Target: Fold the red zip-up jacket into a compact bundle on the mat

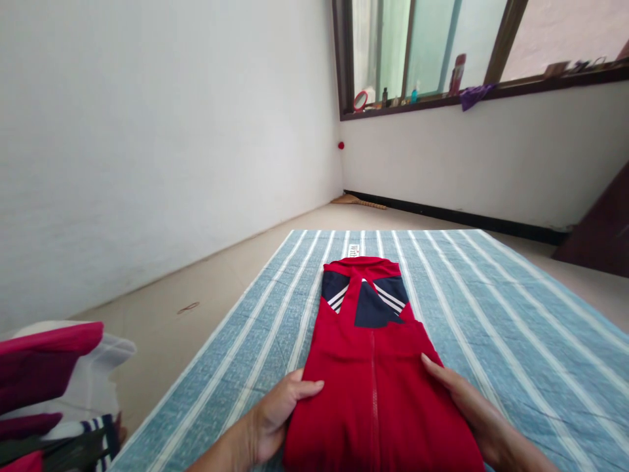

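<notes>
A red zip jacket (344,406) with navy panels and white stripes near its collar lies folded lengthwise, its collar end pointing away from me. My left hand (282,406) grips its left edge, thumb on top and fingers hidden beneath the cloth. At the right edge, my right hand (462,396) has its thumb on the fabric, with the other fingers tucked out of sight under it. The near end of the jacket runs past the bottom of the view.
A blue-and-white striped cloth (491,314) covers the surface under the jacket. Piled clothes (44,380) sit at the lower left. Bottles and a small round mirror (360,101) line the windowsill (422,105). A straw broom (358,200) lies in the far corner.
</notes>
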`<state>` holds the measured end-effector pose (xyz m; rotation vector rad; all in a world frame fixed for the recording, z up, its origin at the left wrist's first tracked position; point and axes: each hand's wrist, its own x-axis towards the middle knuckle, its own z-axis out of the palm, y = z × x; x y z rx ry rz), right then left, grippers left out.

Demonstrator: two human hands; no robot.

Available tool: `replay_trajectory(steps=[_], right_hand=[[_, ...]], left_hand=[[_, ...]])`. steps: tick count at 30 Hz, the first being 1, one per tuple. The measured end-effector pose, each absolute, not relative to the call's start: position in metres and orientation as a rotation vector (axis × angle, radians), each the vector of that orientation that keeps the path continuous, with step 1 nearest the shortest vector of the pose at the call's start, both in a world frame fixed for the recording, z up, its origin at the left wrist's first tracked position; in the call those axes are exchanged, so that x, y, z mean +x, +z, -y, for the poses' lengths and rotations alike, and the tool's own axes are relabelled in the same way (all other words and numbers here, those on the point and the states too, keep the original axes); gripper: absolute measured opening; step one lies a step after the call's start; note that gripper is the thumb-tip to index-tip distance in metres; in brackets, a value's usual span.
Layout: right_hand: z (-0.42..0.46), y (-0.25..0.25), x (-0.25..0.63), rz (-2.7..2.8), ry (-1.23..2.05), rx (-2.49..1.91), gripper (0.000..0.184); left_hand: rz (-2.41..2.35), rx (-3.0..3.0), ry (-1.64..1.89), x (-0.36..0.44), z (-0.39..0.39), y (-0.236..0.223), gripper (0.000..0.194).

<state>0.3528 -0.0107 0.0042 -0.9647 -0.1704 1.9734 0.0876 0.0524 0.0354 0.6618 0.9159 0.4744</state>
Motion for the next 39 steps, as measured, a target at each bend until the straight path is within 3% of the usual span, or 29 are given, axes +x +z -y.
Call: replay_trajectory(steps=[5, 9, 17, 28, 34, 39], right_hand=[[0.027, 0.000, 0.356, 0.290, 1.851, -0.952, 0.034], [0.028, 0.004, 0.354, 0.352, 1.851, -0.907, 0.053], [0.024, 0.002, 0.351, 0.365, 1.799, -0.902, 0.081], [0.036, 0.001, 0.353, 0.339, 1.730, -1.025, 0.077], [0.061, 0.005, 0.360, 0.421, 1.578, -1.203, 0.100], [0.081, -0.001, 0.362, 0.578, 1.501, -1.218, 0.111]], left_hand=[[-0.852, 0.707, 0.460, 0.076, -0.044, 0.038, 0.056], [-0.767, 0.788, 0.432, 0.075, -0.044, 0.044, 0.072], [-0.763, 0.865, 0.429, 0.073, -0.046, 0.041, 0.071], [-0.906, 1.032, 0.451, 0.070, -0.040, 0.052, 0.063], [-1.092, 1.230, 0.421, 0.045, -0.028, 0.046, 0.089], [-1.303, 1.396, 0.483, 0.039, -0.012, 0.036, 0.069]])
